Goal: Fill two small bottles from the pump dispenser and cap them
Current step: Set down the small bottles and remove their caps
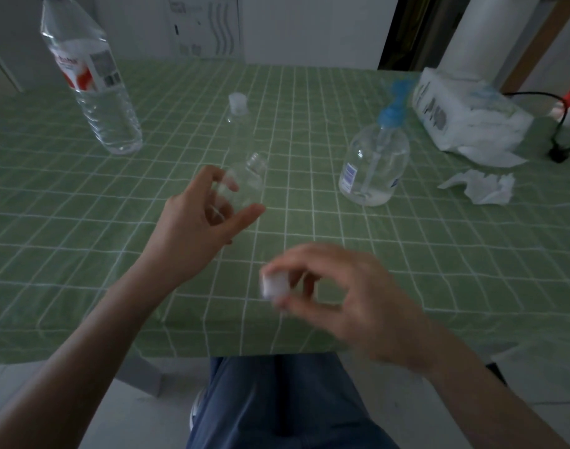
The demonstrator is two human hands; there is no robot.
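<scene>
left hand [197, 223] grips the open small bottle [246, 181], tilted, left of the pump dispenser [374, 163], right hand [341, 299] pinches a white cap [273, 285] near the table [439, 254] edge; the tilt might spill pumped liquid.

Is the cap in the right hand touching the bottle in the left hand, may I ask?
Apart: the head view shows bare tablecloth between cap and bottle.

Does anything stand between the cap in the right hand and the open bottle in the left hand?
No separate thing does. Between the cap pinched by the right hand and the small bottle in the left hand lie only tablecloth and that hand's thumb.
</scene>
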